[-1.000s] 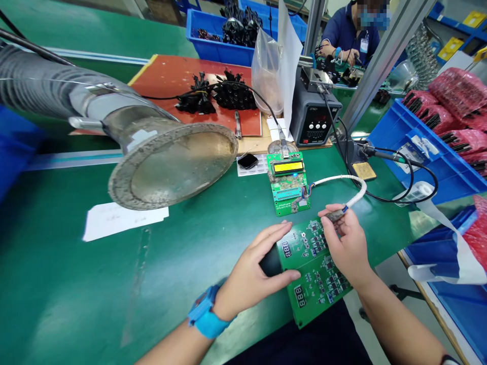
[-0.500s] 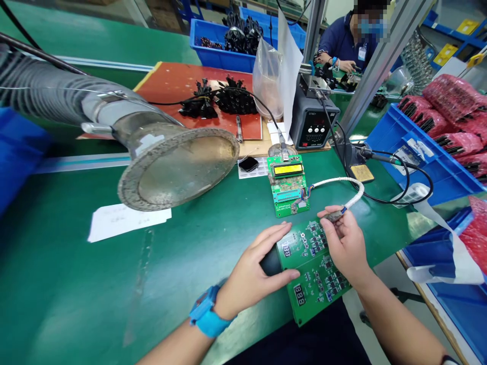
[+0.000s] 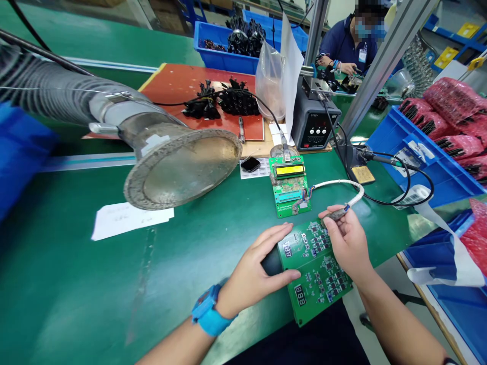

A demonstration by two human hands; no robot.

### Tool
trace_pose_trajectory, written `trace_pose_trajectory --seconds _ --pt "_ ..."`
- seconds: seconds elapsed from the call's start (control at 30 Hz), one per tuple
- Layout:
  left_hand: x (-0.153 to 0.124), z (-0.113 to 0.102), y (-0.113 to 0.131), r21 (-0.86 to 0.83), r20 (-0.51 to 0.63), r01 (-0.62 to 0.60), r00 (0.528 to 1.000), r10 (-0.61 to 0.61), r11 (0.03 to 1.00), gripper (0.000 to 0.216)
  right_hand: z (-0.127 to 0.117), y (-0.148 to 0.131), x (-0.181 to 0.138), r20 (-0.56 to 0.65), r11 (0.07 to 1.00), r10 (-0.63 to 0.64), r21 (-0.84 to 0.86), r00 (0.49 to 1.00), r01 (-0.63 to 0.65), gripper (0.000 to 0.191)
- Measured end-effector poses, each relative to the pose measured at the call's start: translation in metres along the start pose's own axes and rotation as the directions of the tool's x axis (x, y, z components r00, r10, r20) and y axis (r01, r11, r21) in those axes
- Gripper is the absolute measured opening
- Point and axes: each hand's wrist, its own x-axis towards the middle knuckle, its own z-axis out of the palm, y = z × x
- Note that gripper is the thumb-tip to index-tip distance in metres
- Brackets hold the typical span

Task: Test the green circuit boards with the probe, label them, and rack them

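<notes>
My left hand (image 3: pixel 258 263) grips the left edge of a green circuit board (image 3: pixel 310 268), fingers along its far side and thumb over its face. Two joined halves make up the board, each with a three-digit display and small chips. In my right hand (image 3: pixel 348 243) a grey taped probe (image 3: pixel 337 215) is pinched at the board's upper right edge; its contact tip is hidden. From that probe a white sleeved cable (image 3: pixel 342 182) curves back to a small green programmer board (image 3: pixel 288 186) with a lit yellow screen, lying just beyond the held board.
A fume extraction hood (image 3: pixel 182 170) hangs over the bench on the left. Behind the programmer stand a soldering station (image 3: pixel 315 121) and black cable bundles (image 3: pixel 238 99). At right, a blue bin (image 3: pixel 426 152) holds pink-wrapped packs. A co-worker (image 3: pixel 348 50) sits opposite.
The view has shifted slightly, so the bench things appear a little further right. In my right hand the probe is tilted a bit differently at the board's edge. My left hand keeps its grip.
</notes>
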Motion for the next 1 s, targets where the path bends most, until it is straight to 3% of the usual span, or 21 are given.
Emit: trace_pose_trajectory --seconds 1.0 --pt "-0.0005 0.0008 -0.0022 -0.001 0.02 -0.003 1.0 0.003 1.0 0.068 -0.0056 -0.0005 0.0095 0.11 1.0 0.011 -0.012 0.994 -0.01 0.012"
